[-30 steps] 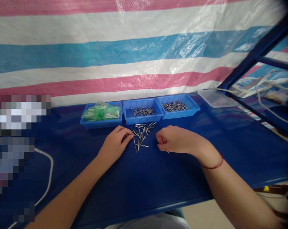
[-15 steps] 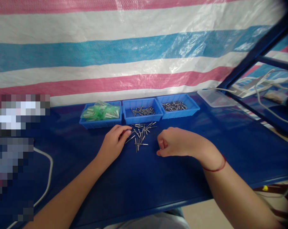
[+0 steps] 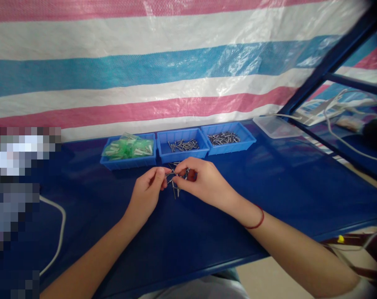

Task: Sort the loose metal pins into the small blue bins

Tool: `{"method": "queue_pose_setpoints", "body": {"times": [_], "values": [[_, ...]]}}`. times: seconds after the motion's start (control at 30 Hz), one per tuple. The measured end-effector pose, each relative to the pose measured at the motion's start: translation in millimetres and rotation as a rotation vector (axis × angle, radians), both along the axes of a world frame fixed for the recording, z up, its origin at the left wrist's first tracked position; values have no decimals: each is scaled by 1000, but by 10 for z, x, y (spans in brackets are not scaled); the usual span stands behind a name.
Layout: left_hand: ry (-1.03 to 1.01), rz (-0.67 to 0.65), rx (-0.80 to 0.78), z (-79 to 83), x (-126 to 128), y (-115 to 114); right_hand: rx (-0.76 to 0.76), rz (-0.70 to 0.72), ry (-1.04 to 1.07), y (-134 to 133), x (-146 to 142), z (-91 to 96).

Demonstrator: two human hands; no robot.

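Observation:
My left hand (image 3: pixel 148 189) is closed, thumb and fingertips pinching what looks like a thin metal blind rivet. From the right, my right hand (image 3: pixel 202 180) meets it, with thumb and index finger a little apart at the left fingertips and the other fingers curled in. Whatever those curled fingers hold is hidden. Under and between both hands lie loose blind rivets (image 3: pixel 178 192) on the blue table (image 3: pixel 176 236), partly covered by the right hand. Just behind, a middle blue bin (image 3: pixel 180 157) contains more rivets (image 3: pixel 186 145).
A left blue bin (image 3: pixel 129 163) holds green plastic bags (image 3: pixel 127 146) with pale pieces. The right blue bin (image 3: pixel 235 148) contains many rivets (image 3: pixel 224 138). A clear plastic lid or tray (image 3: pixel 277 127) lies farther right, near a blue metal frame (image 3: pixel 325 79). A white cable (image 3: pixel 62 224) runs at left.
My right hand has moved left from beside the rivet pile to my left fingertips, and its thumb and index finger have spread. My left hand stays near the pile.

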State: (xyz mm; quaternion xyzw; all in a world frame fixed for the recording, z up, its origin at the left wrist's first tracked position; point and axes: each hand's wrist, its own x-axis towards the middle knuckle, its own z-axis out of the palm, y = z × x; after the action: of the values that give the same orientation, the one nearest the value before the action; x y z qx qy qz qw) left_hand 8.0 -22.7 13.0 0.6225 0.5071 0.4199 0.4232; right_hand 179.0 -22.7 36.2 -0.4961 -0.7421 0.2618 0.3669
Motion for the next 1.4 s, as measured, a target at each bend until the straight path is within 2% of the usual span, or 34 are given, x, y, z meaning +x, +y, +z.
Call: {"method": "queue_pose_setpoints", "body": {"times": [0.13,0.33,0.63,0.8,0.93,1.13,1.23,1.33,1.4], "values": [[-75,-2,-48,10,30,-44,-124,-28,324,-53,-123,-50],[-61,-24,-36,3,8,-41,-173,-5,459,-45,-129,-61],[-50,-98,-57,-27,41,-68,-119,8,433,-41,-92,-22],[-57,-77,-28,-42,26,-61,-116,14,418,-36,-79,-36],[-86,-22,-21,-52,11,-54,-63,25,287,-19,-43,-46],[-36,12,27,-46,-19,-57,-29,147,102,49,4,-34],[-13,6,46,-34,-43,-61,22,28,54,140,194,66],[103,-24,95,-11,-68,-59,229,-337,-124,249,595,214],[184,-53,129,6,-78,-56,295,-557,-283,314,913,277]]}}
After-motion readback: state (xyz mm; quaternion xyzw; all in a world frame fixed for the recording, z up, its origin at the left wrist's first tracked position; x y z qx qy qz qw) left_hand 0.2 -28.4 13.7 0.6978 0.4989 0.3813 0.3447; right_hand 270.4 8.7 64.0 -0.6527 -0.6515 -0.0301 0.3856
